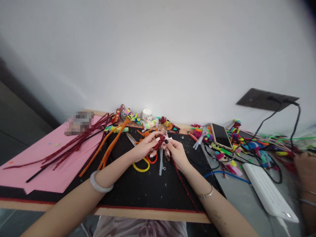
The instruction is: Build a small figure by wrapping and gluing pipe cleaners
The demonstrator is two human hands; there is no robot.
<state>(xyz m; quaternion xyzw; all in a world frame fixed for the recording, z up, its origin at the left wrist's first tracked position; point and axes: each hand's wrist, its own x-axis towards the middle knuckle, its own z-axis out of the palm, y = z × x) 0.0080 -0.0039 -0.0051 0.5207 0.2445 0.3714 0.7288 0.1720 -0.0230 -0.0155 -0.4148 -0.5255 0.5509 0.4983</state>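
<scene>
My left hand [145, 147] and my right hand [175, 152] meet over the black mat [138, 187]. Both pinch a small dark red glittery pipe-cleaner piece [160, 141] between their fingertips. A long dark red pipe cleaner [184, 184] trails from under my right hand toward the mat's near edge. Scissors with a yellow and a red handle loop [143, 164] lie just under my hands. My left wrist wears a pale bangle, my right wrist a thin bracelet.
Orange pipe cleaners [111, 144] and dark red ones [66, 148] lie on the left over pink paper [44, 164]. Small colourful figures and a white jar [147, 115] line the wall. A phone [221, 135], cables, a white power strip [268, 194] and another person's hand [304, 168] are on the right.
</scene>
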